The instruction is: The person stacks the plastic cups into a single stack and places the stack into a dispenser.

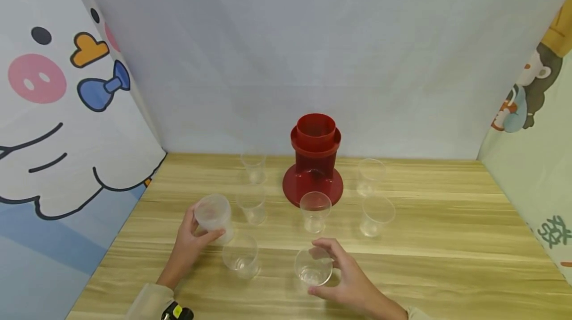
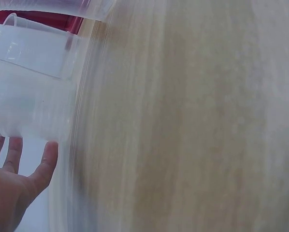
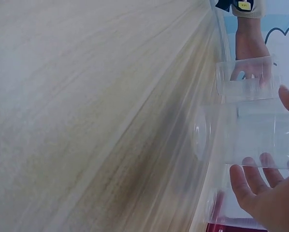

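Note:
My left hand (image 1: 189, 248) curls round a stack of clear plastic cups (image 1: 214, 216) at the left, thumb on the near side. The stack's cloudy walls fill the edge of the left wrist view, where the fingers (image 2: 47, 166) press its side. At the front centre, my right hand (image 1: 350, 280) grips a single clear plastic cup (image 1: 313, 268) between thumb and fingers. That cup lies across the right wrist view, with the fingertips (image 3: 249, 170) along its wall. Between both hands stands another clear cup (image 1: 241, 256), upright on the table.
A red round-based stand (image 1: 316, 161) with a ringed top rises at the back centre. Clear cups stand in front of it (image 1: 315, 213), on its left (image 1: 251, 205) and on its right (image 1: 376, 215). Two fainter cups stand farther back. A pale curtain (image 1: 268, 61) closes off the wooden table.

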`<state>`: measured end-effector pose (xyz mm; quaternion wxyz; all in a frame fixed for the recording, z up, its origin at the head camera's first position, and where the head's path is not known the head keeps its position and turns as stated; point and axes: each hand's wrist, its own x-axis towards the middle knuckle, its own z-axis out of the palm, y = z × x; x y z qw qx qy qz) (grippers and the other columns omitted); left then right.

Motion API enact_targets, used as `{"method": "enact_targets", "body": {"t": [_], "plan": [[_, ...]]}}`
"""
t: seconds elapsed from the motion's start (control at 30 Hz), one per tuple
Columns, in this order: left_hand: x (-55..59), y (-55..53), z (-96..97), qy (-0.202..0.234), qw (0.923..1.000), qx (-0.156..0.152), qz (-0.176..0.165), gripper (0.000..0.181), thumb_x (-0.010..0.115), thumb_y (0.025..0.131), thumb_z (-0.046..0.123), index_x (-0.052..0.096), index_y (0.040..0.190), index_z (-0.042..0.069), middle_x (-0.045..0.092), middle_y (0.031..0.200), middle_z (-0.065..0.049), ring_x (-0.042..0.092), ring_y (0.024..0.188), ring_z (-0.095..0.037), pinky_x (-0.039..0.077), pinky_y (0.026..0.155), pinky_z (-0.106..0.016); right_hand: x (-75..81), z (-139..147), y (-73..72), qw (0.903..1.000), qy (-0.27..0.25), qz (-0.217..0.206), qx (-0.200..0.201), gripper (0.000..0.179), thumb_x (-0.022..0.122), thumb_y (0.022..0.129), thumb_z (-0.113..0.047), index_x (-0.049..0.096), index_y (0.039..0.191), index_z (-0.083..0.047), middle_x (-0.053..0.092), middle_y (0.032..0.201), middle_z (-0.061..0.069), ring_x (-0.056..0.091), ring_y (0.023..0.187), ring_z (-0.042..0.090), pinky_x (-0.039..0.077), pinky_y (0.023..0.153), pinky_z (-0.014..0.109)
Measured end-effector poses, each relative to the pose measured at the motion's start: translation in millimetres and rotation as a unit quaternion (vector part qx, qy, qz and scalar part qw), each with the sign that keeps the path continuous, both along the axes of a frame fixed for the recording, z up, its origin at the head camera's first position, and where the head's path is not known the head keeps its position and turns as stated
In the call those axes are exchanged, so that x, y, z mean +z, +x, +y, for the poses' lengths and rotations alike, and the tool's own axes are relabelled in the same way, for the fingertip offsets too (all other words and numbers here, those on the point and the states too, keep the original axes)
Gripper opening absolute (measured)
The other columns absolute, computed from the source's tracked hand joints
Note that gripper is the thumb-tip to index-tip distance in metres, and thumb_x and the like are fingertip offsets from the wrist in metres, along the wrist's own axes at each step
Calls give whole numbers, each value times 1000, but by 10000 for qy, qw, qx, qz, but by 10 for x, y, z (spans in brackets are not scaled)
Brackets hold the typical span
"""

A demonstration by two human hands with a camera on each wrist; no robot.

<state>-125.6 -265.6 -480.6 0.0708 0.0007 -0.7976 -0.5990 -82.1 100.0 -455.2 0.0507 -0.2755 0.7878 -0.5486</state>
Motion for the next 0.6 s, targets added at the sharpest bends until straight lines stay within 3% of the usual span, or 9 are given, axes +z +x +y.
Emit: {"method": "enact_targets", "body": {"t": [0.27,0.6], "plan": [[23,8,4,24,10000,-29,5,80,78,79,14,30,143,16,43,135,-8,41,124,-22,43,89,-28,23,-5,-20,9998,-71,181,24,72,85,69,-14,44,129,-18,61,117,10,54,111,21,49,84,41],[-17,0,-20,100,9998,-104,114,77,76,80,11,31,142,17,42,135,-8,41,124,-23,43,87,-22,131,-33,-53,9991,-116,396,70,71,85,69,-15,45,129,-15,62,116,6,57,108,24,50,84,41]]}}
